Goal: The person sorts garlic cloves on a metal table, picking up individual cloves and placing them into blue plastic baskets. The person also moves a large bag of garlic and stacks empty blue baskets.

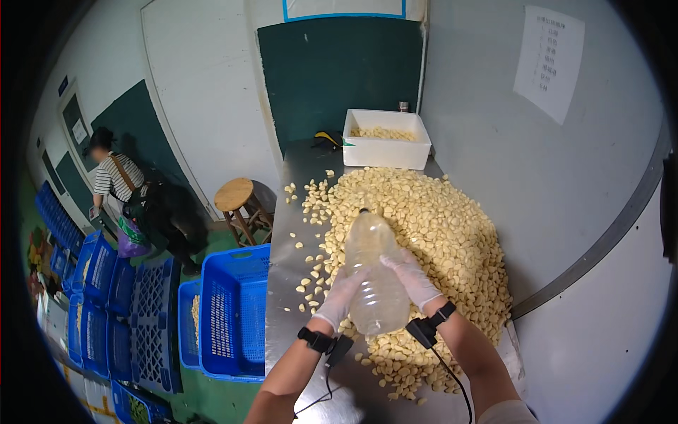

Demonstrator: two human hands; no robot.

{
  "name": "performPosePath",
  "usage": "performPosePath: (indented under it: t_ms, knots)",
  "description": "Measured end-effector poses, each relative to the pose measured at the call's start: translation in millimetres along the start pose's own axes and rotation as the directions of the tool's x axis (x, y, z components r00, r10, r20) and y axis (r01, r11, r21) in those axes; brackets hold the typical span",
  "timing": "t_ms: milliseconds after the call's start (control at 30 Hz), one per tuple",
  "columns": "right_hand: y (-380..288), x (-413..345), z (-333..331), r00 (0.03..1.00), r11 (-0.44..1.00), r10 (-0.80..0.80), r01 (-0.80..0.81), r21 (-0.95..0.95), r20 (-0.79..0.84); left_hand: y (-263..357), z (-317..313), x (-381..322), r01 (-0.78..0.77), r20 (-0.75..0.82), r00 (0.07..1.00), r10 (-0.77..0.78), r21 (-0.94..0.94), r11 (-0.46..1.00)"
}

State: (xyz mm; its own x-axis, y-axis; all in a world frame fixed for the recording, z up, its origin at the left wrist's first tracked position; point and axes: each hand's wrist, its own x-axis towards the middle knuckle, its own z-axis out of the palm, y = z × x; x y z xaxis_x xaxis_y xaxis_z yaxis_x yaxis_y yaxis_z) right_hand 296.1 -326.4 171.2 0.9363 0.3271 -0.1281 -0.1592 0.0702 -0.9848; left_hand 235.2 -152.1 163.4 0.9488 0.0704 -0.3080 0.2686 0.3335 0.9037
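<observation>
A large clear plastic bottle (377, 281) lies across my two hands, its narrow end with a dark tip pointing away from me. My left hand (345, 297), in a thin whitish glove, grips the bottle's left side. From the right, my gloved right hand (410, 278) holds it, fingers resting on the upper surface. Beneath and beyond the bottle spreads a big heap of pale pieces that look like peeled garlic cloves (445, 233). Each wrist wears a black strap with a small cabled device. No cloves can be made out inside the bottle.
The heap covers much of a steel table (286, 275), with loose cloves along its left. A white foam box (386, 152) of cloves stands at the far end. Blue crates (233, 312) and a wooden stool (234, 195) stand left. Farther off, a person (124, 180) leans forward.
</observation>
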Motion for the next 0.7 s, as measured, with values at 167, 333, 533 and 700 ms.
performPosePath:
  t_ms: [167, 333, 533, 700]
  knots:
    - [-2.5, -52.8, -53.8, 0.979, 0.976, -0.073, 0.110, 0.190, -0.192, -8.6, 68.0, 8.4, -0.011, 0.203, 0.979, -0.002, 0.063, 0.998]
    - [20.0, -150.2, -82.7, 0.907, 0.984, -0.124, 0.163, 0.066, -0.402, -53.4, 109.4, -32.4, -0.080, 0.424, 0.903, -0.068, 0.320, 0.944]
    - [45.0, -251.4, -87.9, 0.910, 0.987, -0.055, 0.111, 0.114, -0.410, -129.5, 116.1, -124.3, -0.080, 0.406, 0.914, -0.012, 0.209, 0.975]
    - [49.3, -293.4, -77.7, 0.925, 1.000, 0.016, -0.018, 0.000, -0.380, -156.4, 111.7, -176.0, -0.037, 0.403, 0.915, 0.006, 0.069, 0.997]
